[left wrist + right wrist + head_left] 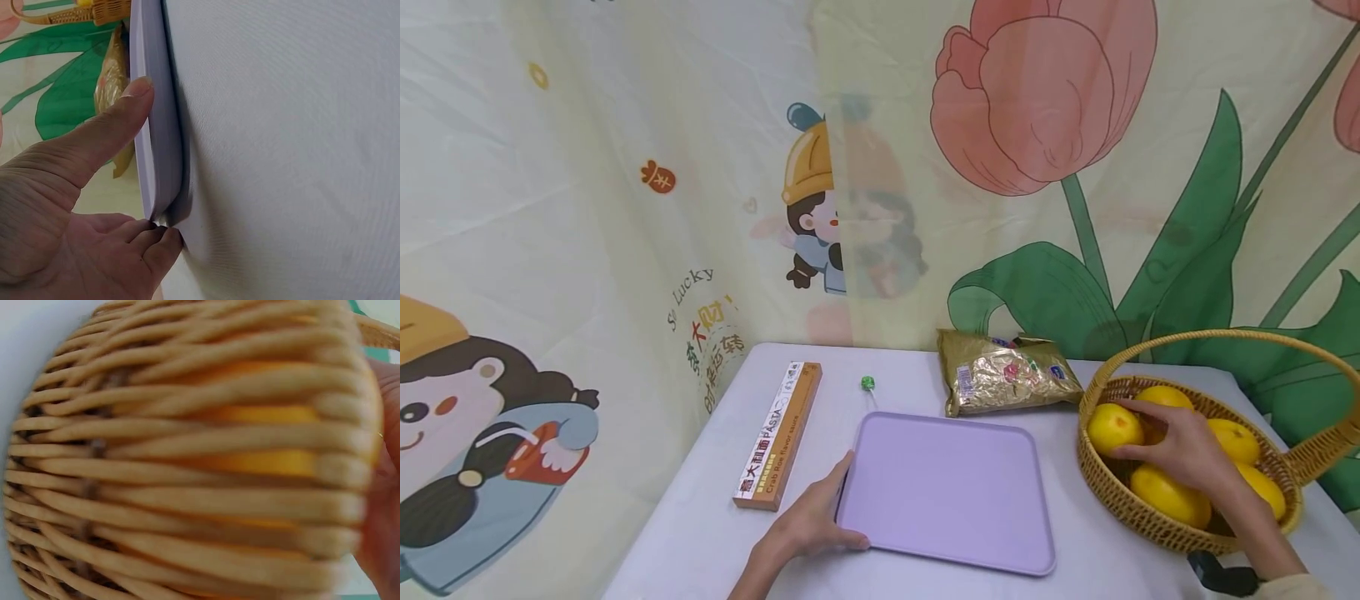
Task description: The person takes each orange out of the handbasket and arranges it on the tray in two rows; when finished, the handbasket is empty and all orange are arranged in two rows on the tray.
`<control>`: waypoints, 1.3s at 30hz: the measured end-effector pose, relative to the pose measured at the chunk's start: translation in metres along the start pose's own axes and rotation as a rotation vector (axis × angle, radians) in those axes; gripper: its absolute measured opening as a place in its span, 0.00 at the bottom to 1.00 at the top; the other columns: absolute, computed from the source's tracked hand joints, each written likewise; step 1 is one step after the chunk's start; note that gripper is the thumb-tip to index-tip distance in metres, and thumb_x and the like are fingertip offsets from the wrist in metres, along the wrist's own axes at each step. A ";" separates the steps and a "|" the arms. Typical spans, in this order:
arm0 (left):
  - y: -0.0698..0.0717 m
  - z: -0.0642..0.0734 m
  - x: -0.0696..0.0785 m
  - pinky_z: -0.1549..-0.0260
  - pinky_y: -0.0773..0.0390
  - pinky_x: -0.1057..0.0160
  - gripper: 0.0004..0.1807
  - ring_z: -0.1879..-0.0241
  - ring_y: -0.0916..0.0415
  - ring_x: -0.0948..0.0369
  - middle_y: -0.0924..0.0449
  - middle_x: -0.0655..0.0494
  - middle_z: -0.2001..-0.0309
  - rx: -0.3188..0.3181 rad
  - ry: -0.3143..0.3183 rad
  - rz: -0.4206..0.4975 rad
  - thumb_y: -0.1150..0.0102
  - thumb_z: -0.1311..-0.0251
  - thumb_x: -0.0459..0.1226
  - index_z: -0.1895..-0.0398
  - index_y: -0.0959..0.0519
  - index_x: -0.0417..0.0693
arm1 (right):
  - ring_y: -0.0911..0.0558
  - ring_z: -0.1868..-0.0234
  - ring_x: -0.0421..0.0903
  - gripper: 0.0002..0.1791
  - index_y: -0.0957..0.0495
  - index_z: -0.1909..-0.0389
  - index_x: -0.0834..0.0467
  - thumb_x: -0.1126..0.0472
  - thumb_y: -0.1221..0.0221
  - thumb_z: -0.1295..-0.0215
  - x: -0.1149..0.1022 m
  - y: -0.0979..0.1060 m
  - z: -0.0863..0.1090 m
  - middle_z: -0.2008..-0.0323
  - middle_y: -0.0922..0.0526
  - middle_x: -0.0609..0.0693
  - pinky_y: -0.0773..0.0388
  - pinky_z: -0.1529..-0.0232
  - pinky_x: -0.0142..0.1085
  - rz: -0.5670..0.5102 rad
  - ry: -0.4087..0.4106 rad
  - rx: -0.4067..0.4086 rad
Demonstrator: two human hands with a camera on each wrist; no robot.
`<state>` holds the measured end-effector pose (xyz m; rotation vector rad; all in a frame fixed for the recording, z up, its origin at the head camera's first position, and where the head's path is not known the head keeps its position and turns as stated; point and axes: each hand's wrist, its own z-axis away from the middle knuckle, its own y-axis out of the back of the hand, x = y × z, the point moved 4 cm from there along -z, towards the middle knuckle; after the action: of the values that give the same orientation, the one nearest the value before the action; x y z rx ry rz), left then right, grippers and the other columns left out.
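Note:
At the near-left corner of a light purple tray [947, 492], my left hand [811, 518] grips the edges. Its thumb [139, 87] lies along the near rim, and its other fingers are at the left side and corner. My right hand [1183, 442] reaches into a woven basket [1120, 508] of yellow fruit. Thumb and fingers are around a smooth yellow fruit [1111, 430] at the basket's left side. Further yellow fruit [1168, 495] lies under and beside the hand. In the right wrist view, the basket wall [219, 500] hides most of the fruit.
Left of the tray lies a long pasta box [780, 437]. A green-topped lollipop [868, 384] is behind the tray, and a gold foil bag [1009, 375] stands at the back. The basket's tall handle [1225, 335] arches over it. A patterned curtain [880, 167] borders the table.

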<state>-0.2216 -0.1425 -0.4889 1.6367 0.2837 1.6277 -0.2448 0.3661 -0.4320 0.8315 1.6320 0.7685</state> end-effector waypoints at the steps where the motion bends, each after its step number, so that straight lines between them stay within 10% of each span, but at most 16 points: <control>1: 0.000 0.000 0.000 0.21 0.41 0.31 0.74 0.20 0.43 0.30 0.45 0.27 0.18 -0.001 -0.002 -0.002 0.08 0.59 0.40 0.14 0.52 0.33 | 0.20 0.45 0.71 0.46 0.22 0.32 0.71 0.49 0.18 0.44 0.000 0.002 0.001 0.41 0.19 0.76 0.14 0.47 0.53 -0.015 -0.018 0.009; 7: -0.001 -0.001 0.000 0.21 0.41 0.31 0.75 0.20 0.43 0.30 0.45 0.27 0.18 -0.002 -0.003 0.001 0.08 0.60 0.40 0.14 0.51 0.33 | 0.21 0.39 0.78 0.48 0.29 0.28 0.75 0.47 0.22 0.37 -0.001 0.014 0.012 0.36 0.24 0.80 0.24 0.63 0.11 -0.126 -0.114 0.078; 12: -0.001 0.000 -0.002 0.20 0.41 0.31 0.75 0.20 0.44 0.30 0.45 0.28 0.18 -0.001 0.034 0.011 0.08 0.61 0.41 0.13 0.51 0.35 | 0.16 0.50 0.40 0.44 0.32 0.26 0.74 0.51 0.25 0.32 -0.004 0.015 0.023 0.33 0.26 0.74 0.21 0.62 0.12 -0.242 -0.144 0.118; 15: -0.001 0.001 -0.003 0.21 0.40 0.30 0.75 0.21 0.42 0.30 0.44 0.28 0.18 0.004 0.036 0.007 0.08 0.60 0.41 0.13 0.51 0.35 | 0.25 0.57 0.20 0.41 0.32 0.25 0.72 0.55 0.26 0.30 -0.008 0.014 0.029 0.37 0.23 0.53 0.17 0.61 0.16 -0.324 -0.135 0.151; 21: -0.001 0.005 -0.005 0.22 0.39 0.29 0.74 0.22 0.41 0.30 0.43 0.26 0.19 0.014 0.022 0.006 0.08 0.60 0.41 0.14 0.51 0.34 | 0.19 0.55 0.28 0.29 0.27 0.24 0.60 0.63 0.34 0.24 -0.023 0.013 0.040 0.43 0.26 0.24 0.14 0.57 0.19 -0.457 -0.058 0.205; 30: -0.001 0.002 -0.004 0.21 0.41 0.30 0.74 0.21 0.43 0.30 0.44 0.28 0.18 0.010 0.031 0.029 0.08 0.60 0.41 0.13 0.51 0.35 | 0.19 0.50 0.29 0.26 0.31 0.21 0.62 0.65 0.46 0.16 -0.063 -0.002 0.041 0.38 0.25 0.26 0.16 0.52 0.17 -0.547 0.044 0.256; 39: -0.003 0.001 -0.004 0.22 0.38 0.30 0.74 0.21 0.40 0.31 0.43 0.27 0.19 0.007 0.019 0.020 0.08 0.59 0.42 0.13 0.51 0.35 | 0.17 0.47 0.35 0.23 0.29 0.23 0.56 0.62 0.50 0.13 -0.101 -0.033 0.029 0.37 0.21 0.36 0.14 0.46 0.23 -0.885 0.104 0.143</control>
<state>-0.2205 -0.1433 -0.4941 1.6353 0.2833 1.6597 -0.2049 0.2653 -0.4118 0.1000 1.9221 0.0656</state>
